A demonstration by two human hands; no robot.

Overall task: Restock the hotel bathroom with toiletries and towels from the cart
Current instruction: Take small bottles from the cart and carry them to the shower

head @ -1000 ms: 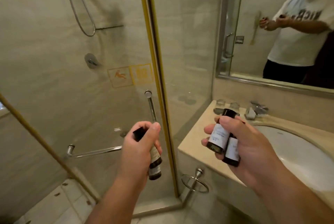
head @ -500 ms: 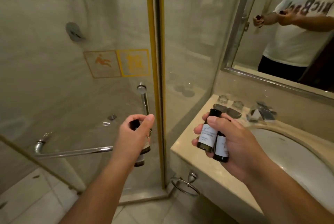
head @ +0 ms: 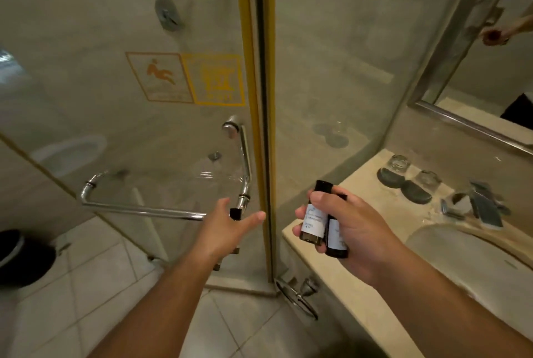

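Our right hand has its fingers and thumb wrapped round a pair of bottles. They're small and dark, with black caps and white labels, and the print is too small for us to read. They sit side by side in the grip, caps up and leaning a bit, over the front left corner of the tabletop.

Our left hand is out by the shower door and we only see the back of it. A black-capped bottle pokes out between thumb and forefinger, so the hand is gripping that, with the bottle's body hidden behind it. The hand sits just below the lower end of the chrome handle. The thumb tip is right beside the yellow strip on the door's edge.

As for room to move, two clear glasses on dark coasters take the tabletop's back left corner, with the tap just beside them along the back edge. The sink fills most of the right side, which leaves a bare band along the left and front edges. A towel ring hangs under the front edge near the corner. Down on the tiled floor there's a black bin off at the far left, well apart from both hands.
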